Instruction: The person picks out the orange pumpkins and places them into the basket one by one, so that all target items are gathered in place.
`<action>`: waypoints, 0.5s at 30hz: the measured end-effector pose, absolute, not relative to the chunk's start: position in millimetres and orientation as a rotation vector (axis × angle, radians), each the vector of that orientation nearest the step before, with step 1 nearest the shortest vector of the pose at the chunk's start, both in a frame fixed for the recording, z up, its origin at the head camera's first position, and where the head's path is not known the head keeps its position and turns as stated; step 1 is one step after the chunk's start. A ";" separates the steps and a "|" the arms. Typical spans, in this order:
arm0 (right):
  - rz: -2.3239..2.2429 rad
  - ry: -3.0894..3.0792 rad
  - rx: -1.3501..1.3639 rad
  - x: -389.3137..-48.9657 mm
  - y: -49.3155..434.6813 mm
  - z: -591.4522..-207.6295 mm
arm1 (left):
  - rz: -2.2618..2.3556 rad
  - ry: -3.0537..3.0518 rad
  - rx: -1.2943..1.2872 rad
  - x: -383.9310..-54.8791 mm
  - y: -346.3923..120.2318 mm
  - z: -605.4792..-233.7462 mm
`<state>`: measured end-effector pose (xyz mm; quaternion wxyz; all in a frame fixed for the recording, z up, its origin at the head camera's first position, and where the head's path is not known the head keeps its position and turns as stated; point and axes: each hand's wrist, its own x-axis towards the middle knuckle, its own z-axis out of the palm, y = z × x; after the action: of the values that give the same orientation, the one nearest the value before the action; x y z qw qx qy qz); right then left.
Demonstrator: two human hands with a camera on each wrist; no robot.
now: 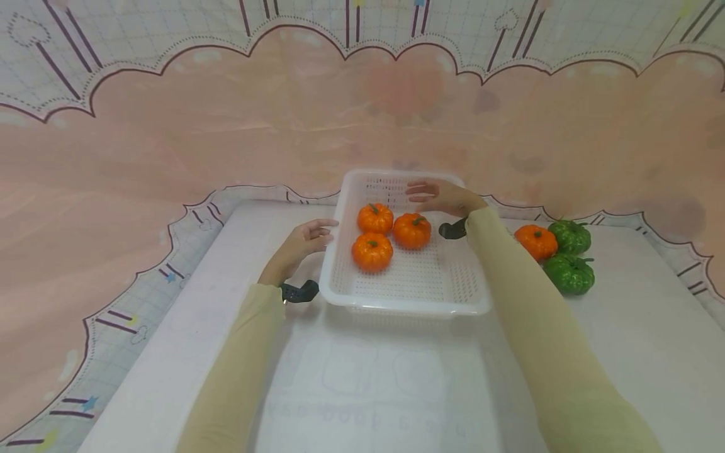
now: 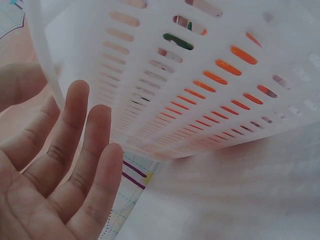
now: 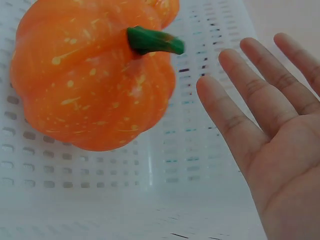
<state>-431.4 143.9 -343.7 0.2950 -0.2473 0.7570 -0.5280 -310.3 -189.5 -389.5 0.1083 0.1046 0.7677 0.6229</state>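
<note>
A white slotted plastic basket (image 1: 404, 306) stands in the middle of the table. Inside it, toward the left, lie several small orange pumpkins: a rear one (image 1: 375, 219), a front one (image 1: 372, 253) and one to the right (image 1: 412, 231), all with green stems. My left hand (image 1: 306, 245) is at the basket's left side, its extended fingertips (image 2: 76, 95) right at the outer wall. Over the basket's back right part reaches my right hand (image 1: 444, 196), fingers spread and holding nothing. In the right wrist view, an orange pumpkin (image 3: 90, 85) lies close beside these fingers (image 3: 215, 95).
At the table's right, beyond my right sleeve (image 1: 527, 327), another orange pumpkin (image 1: 535, 242) lies against two green pumpkins, one behind (image 1: 571, 237) and one in front (image 1: 569, 274). A patterned cloth (image 1: 283, 132) hangs behind the white table (image 1: 374, 384).
</note>
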 end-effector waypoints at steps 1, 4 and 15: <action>-1.409 2.016 -0.658 -431.1 144.4 -342.5 | 1.829 2.261 0.313 -310.2 -189.4 -389.4; -1.405 2.028 -0.659 -429.8 145.8 -337.2 | 1.827 2.263 0.317 -309.4 -189.3 -388.5; -1.366 2.078 -0.695 -427.2 153.2 -317.6 | 1.820 2.285 0.382 -305.8 -190.1 -387.8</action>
<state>-427.2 153.2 -317.6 0.2763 -0.2586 0.7735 -0.5084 -305.8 -190.1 -387.8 0.0977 0.1292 0.7718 0.6149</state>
